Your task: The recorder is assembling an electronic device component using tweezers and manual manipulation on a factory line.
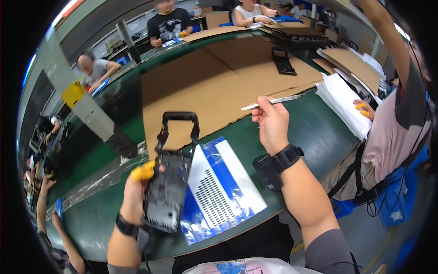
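My left hand point(133, 194), with yellow covers on its fingers, is closed on the left edge of a black plastic housing point(168, 189). The housing is tilted up, with an open rectangular frame at its far end and a blurred, detailed surface below. Between thumb and fingers of my right hand point(273, 125) is a slim silvery hand tool point(287, 98), held roughly level above the table; its exact kind is unclear. A sticker sheet point(212, 201) with rows of small dark pieces lies between my hands, on blue-and-white film point(248, 196).
Brown cardboard point(191, 86) covers the far part of the green table point(315, 123). On it rests a similar black housing point(284, 66). White sheets point(340, 107) lie at the right beside a co-worker. A metal post point(91, 114) stands at the left. Other people sit around the table.
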Motion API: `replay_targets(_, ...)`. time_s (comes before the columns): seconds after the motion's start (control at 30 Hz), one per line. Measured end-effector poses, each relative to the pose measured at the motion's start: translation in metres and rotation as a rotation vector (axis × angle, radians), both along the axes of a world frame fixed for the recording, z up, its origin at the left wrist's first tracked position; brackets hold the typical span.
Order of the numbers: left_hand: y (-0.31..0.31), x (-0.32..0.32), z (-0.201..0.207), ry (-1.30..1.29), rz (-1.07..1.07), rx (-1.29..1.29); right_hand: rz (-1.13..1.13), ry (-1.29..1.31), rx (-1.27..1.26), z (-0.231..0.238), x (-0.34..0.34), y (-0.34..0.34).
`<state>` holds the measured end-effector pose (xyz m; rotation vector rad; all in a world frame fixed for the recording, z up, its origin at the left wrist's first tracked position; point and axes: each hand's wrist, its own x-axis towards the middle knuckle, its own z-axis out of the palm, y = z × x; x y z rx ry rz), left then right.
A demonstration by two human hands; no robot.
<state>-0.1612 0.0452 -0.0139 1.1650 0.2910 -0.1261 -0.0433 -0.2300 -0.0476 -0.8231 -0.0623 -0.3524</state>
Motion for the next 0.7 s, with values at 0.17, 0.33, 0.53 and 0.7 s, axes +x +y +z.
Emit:
replay_targets(0.17, -0.006, -0.076, 0.016, -0.040, 0.238, -0.272, 0.281, -0.031, -0.242, -0.005, -0.005, 0.013)
replay_targets(0.33, -0.016, -0.105, -0.019, -0.248, 0.313, -0.341, 0.419, 0.021, -0.313, 0.026, -0.037, 0.035)
replay_targets(0.53, -0.012, -0.098, -0.015, -0.295, 0.465, -0.243, 0.576, 0.218, -0.561, 0.022, -0.094, 0.071)
replay_targets(0.7, -0.004, -0.100, -0.016, -0.234, 0.361, -0.257, 0.456, 0.201, -0.632, 0.002, -0.067, 0.074)
